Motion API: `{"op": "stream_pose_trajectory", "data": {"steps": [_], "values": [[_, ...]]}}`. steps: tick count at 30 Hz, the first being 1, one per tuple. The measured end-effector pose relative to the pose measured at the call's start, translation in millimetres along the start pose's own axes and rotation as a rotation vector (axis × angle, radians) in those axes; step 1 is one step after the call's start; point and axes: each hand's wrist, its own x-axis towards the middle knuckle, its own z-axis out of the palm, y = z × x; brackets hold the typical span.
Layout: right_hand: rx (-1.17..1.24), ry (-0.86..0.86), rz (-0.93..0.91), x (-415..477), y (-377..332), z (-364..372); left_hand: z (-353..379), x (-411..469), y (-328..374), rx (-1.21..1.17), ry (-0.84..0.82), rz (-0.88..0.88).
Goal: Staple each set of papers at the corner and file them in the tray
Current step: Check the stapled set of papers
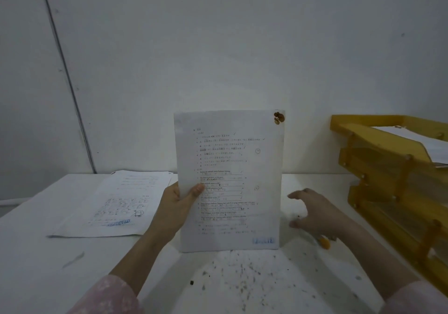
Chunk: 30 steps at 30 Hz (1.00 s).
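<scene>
The held sheet (230,180) carries printed lines of what looks like Japanese script and Latin-letter sentences, too blurred to read. Hand-drawn check marks and two circled marks sit by its right margin. The flat sheets (116,202) show writing, equally illegible.

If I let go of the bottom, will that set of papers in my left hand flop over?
Probably somewhat. The set of papers stands upright with its lower edge on the table, pinched at one side by the left hand. It looks thin and light, so unsupported corners would likely droop.
</scene>
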Motion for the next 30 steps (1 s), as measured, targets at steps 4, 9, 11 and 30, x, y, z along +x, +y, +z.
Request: {"op": "stream_pose_trajectory", "data": {"steps": [4, 9, 11, 30], "values": [[-0.365, -0.100, 0.206, -3, 19, 30, 1, 1, 0, 0.000, -0.007, -0.003], [-0.506, 0.135, 0.125, -10, 21, 52, 0, 1, 0, 0.013, -0.027, 0.004], [-0.540, 0.158, 0.112, -11, 21, 49, 0, 1, 0, 0.011, -0.034, 0.000], [0.925, 0.711, -0.424, -18, -118, -162, 6, -5, 4, 0.009, -0.050, 0.014]]}}
